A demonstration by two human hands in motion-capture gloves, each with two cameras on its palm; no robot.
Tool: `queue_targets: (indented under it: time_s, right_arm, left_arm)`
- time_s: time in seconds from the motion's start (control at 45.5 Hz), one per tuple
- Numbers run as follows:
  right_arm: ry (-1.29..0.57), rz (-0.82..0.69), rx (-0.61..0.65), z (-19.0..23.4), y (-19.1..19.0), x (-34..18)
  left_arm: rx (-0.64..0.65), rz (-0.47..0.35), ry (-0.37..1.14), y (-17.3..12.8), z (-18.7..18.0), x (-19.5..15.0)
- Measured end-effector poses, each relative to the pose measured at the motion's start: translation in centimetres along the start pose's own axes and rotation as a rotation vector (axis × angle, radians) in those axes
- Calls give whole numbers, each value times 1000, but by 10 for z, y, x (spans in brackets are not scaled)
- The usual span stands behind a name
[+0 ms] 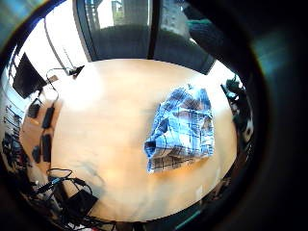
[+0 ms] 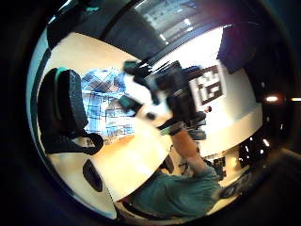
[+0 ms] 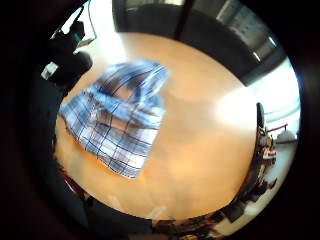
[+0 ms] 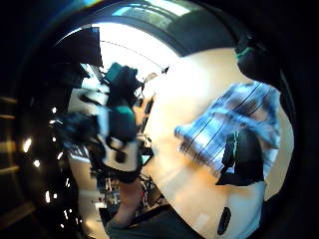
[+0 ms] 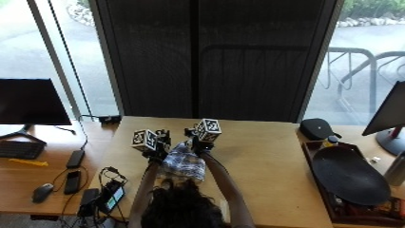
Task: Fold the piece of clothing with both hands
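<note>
the pale wooden desk carries everything here, its bare top wide around the work. near its front edge, just ahead of the person's head, lies the blue and white checked piece of clothing, bunched into a rough, partly folded heap with loose edges; the palm views show it flat on the desk with nothing on top of it.

both forearms reach forward on either side of the cloth. the left hand in its black glove is raised just above the cloth's far left part, and the right hand is raised above its far right part; both are apart from the cloth. the left thumb side palm view shows the right hand in the air with fingers spread and holding nothing. i cannot tell how the left hand's fingers stand.

at the desk's left edge lies a small black device with cables.
</note>
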State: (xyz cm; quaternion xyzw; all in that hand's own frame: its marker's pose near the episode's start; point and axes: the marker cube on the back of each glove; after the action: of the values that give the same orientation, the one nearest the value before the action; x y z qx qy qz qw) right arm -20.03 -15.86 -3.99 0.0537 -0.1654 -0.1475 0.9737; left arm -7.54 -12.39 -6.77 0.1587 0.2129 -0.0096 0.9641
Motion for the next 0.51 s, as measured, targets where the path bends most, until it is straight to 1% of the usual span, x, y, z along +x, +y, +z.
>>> queue_targets:
  time_s: [0.044,0.066,0.088,0.132,0.176,0.198,0.264,0.33,0.44,0.506]
  right_arm:
    - [-25,22,5,-9,0,-4]
    - [-25,40,7,-14,1,-4]
    - [-13,63,12,-21,2,-1]
    - [25,116,17,-35,4,9]
    - [51,152,19,-41,3,22]
    - [54,153,26,-40,0,29]
    - [61,132,65,-41,-8,49]
    - [104,137,88,-54,-3,60]
    - [159,142,115,-66,1,72]
    - [163,147,115,-70,4,75]
  left_arm:
    - [-19,13,46,0,-2,9]
    - [-35,13,53,0,-2,11]
    - [-51,4,28,-1,0,12]
    - [-44,-9,-103,-7,7,5]
    - [7,8,-228,-15,13,-2]
    - [25,19,-258,-17,14,-1]
    - [39,66,-247,-13,9,22]
    - [28,106,-208,-8,7,40]
    - [44,72,-283,-6,6,37]
    - [39,68,-246,-7,7,37]
